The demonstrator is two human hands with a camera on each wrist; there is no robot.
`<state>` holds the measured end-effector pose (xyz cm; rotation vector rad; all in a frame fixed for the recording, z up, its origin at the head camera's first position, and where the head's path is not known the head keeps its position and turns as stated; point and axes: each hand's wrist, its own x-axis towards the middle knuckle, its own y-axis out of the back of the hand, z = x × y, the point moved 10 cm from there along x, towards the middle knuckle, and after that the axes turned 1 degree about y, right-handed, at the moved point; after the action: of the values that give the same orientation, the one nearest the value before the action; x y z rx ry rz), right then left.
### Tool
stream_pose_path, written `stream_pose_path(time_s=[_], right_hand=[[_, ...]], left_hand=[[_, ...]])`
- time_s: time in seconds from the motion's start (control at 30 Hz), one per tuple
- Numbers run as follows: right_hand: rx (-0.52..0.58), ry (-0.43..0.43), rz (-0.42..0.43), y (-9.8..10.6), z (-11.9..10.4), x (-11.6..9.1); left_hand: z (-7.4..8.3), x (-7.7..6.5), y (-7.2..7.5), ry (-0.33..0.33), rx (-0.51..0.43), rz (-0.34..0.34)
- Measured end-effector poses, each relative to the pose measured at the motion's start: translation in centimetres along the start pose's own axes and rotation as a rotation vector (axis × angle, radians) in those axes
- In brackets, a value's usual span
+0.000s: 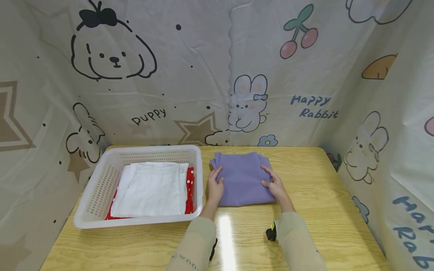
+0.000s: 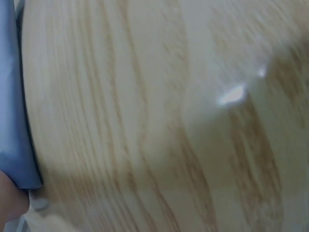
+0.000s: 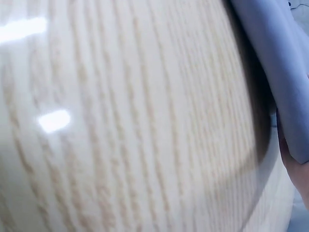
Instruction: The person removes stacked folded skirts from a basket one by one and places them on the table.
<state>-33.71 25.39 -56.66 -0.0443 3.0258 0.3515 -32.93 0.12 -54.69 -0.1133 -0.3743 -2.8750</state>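
A purple cloth (image 1: 245, 180), folded into a rough square with several layers showing at its back edge, is in front of me in the head view. My left hand (image 1: 215, 188) grips its left side, thumb on top. At the right side, my right hand (image 1: 275, 186) holds it the same way. In the right wrist view, part of the right hand (image 3: 297, 181) shows below the cloth's edge (image 3: 285, 82). The left wrist view catches a bit of the left hand (image 2: 10, 200) against the cloth's corner (image 2: 19, 164).
Left of the cloth stands a white plastic basket (image 1: 201, 180) with perforated walls. Inside lie folded white cloth (image 1: 150, 190) and red cloth with white dots (image 1: 190, 188). The wooden table (image 1: 312, 180) is bounded by a printed curtain (image 1: 190, 86) at the back and sides.
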Motion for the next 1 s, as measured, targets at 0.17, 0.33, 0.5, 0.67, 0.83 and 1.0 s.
stream_pose_path(time_s=[0.17,0.33,0.5,0.67,0.83,1.0], right_hand=[[-0.009,-0.014,0.010,-0.1,0.9,0.1],[-0.044,-0.045,-0.002,-0.1,1.5,0.3],[-0.096,-0.101,-0.047,-0.2,1.9,0.4],[-0.131,-0.169,-0.096,-0.4,2.3,0.2],[-0.172,-0.167,-0.115,-0.6,2.0,0.2],[-0.177,-0.144,-0.095,-0.5,2.0,0.0]], left_hand=[[-0.9,0.2,-0.2,-0.002,0.051,-0.006],[-1.2,0.2,-0.1,0.002,0.091,-0.006],[-1.2,0.1,0.1,0.002,0.137,0.009],[-1.6,0.2,0.2,0.052,0.155,0.012],[-1.7,0.2,0.3,0.079,0.154,0.011],[-1.8,0.2,0.4,0.086,0.146,0.029]])
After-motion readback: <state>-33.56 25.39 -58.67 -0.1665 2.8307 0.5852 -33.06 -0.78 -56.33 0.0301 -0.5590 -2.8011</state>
